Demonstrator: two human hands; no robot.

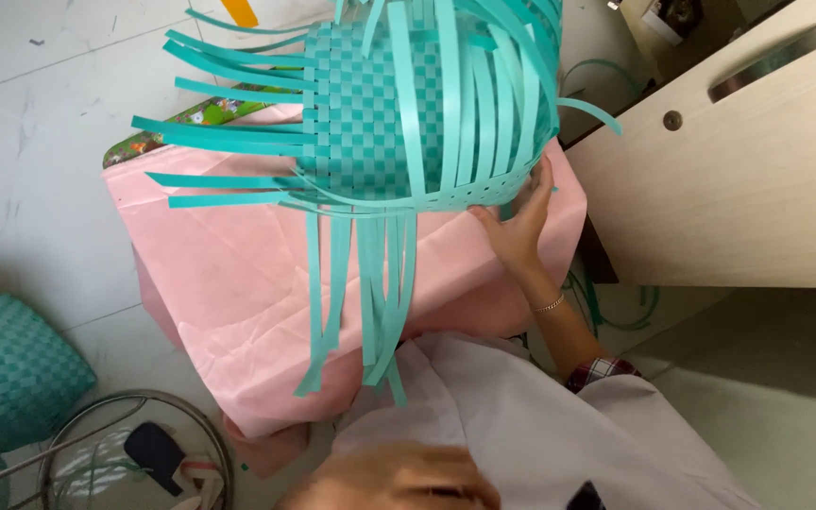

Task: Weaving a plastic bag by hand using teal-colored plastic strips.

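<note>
A half-woven teal basket [380, 113] of flat plastic strips lies on its side on a pink cloth [238, 283]. Loose strip ends fan out to the left and hang down over the front of the cloth. My right hand [519, 222], with a thin bracelet at the wrist, grips the basket's lower right rim, fingers up along the weave and thumb beneath. My left hand is out of sight. A white garment [521, 425] fills the bottom of the view.
A pale wooden cabinet [757, 189] with a metal handle stands close on the right. A finished teal woven basket [11, 368] sits at the lower left beside a round wire frame [134, 444]. White floor tiles surround the cloth, and teal strips [616, 312] lie by the cabinet.
</note>
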